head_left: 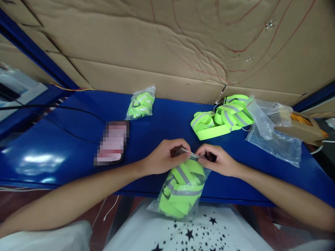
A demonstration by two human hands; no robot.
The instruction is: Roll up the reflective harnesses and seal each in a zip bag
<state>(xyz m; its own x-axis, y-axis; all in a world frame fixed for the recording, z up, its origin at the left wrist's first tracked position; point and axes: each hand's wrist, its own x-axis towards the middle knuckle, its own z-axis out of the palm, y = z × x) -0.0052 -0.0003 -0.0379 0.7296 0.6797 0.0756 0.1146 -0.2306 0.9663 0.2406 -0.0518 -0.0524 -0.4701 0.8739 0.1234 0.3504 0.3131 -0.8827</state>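
A clear plastic bag stuffed with a folded neon-green strap with grey reflective stripes hangs over the near edge of the blue table. My left hand pinches the bag's top edge on its left side. My right hand pinches the same edge on its right side. Both hands are closed on the bag's mouth, close together, above the table's front edge.
A second bagged strap lies at the back middle. Loose neon-green straps lie at the back right beside empty clear bags and a small cardboard box. A blurred flat object lies left. Cardboard lines the wall behind.
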